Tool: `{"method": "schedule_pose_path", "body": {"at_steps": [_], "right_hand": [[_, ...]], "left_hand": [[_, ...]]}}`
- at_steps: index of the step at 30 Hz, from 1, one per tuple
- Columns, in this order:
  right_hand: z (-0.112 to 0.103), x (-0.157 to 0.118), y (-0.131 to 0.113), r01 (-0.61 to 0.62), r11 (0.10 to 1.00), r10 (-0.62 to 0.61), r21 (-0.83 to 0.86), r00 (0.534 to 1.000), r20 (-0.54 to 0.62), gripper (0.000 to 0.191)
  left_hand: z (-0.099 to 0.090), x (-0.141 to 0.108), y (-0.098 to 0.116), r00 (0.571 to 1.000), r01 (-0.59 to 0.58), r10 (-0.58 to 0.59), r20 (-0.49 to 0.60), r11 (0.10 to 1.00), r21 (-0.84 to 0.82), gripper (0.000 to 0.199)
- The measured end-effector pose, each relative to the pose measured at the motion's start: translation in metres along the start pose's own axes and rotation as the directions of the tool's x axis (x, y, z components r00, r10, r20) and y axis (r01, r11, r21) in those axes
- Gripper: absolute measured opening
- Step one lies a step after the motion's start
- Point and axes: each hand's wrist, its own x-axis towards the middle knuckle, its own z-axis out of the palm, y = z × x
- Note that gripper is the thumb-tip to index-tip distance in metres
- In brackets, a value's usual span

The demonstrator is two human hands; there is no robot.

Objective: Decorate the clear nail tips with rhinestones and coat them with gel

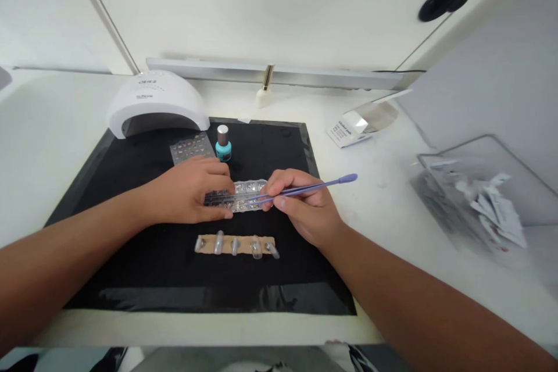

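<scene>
From the head camera we look down on a black mat (270, 145) lying on the white worktop (52, 145), and we place everything by that mat.

Near the middle of the mat, our left hand (187, 190) is curled closed over one end of a clear compartment tray (248, 196) filled with small sparkly stones, and it appears to have hold of the tray. Our right hand (300, 203) is pinched nearly closed around a pair of purple tweezers (322, 188). The tweezers slant across the mat's right edge, and their tips reach over the tray. We cannot tell whether the tips have picked up a stone.

Just below the tray, also on the mat, lies a tan strip (235, 244) carrying a row of clear false nails. Toward the mat's far edge stand a teal polish bottle (223, 144) and a clear sheet of small stones (190, 147). A white nail lamp (157, 103) sits over the mat's far left corner. Beyond the mat's right side lie a white packet (351, 131) and a clear bin (462, 197) holding white wrappers.
</scene>
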Motion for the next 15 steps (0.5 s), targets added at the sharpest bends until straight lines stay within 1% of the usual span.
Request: {"method": "schedule_pose_path", "body": {"at_steps": [1,3,6,10,11,15], "right_hand": [[0.0,0.0,0.0,0.003,1.0,-0.003,-0.002,1.0,-0.002,0.011],[0.0,-0.002,-0.001,0.012,1.0,-0.012,-0.012,1.0,-0.005,0.013],[-0.001,-0.004,-0.004,0.031,0.998,-0.031,-0.045,1.0,0.003,0.013],[-0.002,-0.009,-0.008,0.067,0.989,-0.06,-0.136,0.997,0.058,0.004],[-0.002,-0.01,-0.009,0.082,0.983,-0.071,-0.163,0.995,0.071,0.004],[-0.002,-0.015,-0.018,0.151,0.951,-0.124,-0.27,0.985,0.116,0.017]], "left_hand": [[0.0,0.001,-0.002,1.0,-0.018,0.018,-0.003,1.0,-0.013,0.018],[0.003,0.002,-0.006,0.999,-0.045,0.044,-0.03,0.998,-0.046,0.019],[0.007,0.003,-0.011,0.995,-0.058,0.051,-0.09,0.995,-0.085,0.019],[0.009,0.004,-0.013,0.992,-0.074,0.061,-0.113,0.99,-0.117,0.016],[0.009,0.004,-0.013,0.991,-0.08,0.067,-0.113,0.989,-0.124,0.017],[0.01,0.005,-0.016,0.991,-0.095,0.08,-0.107,0.985,-0.143,0.019]]}}
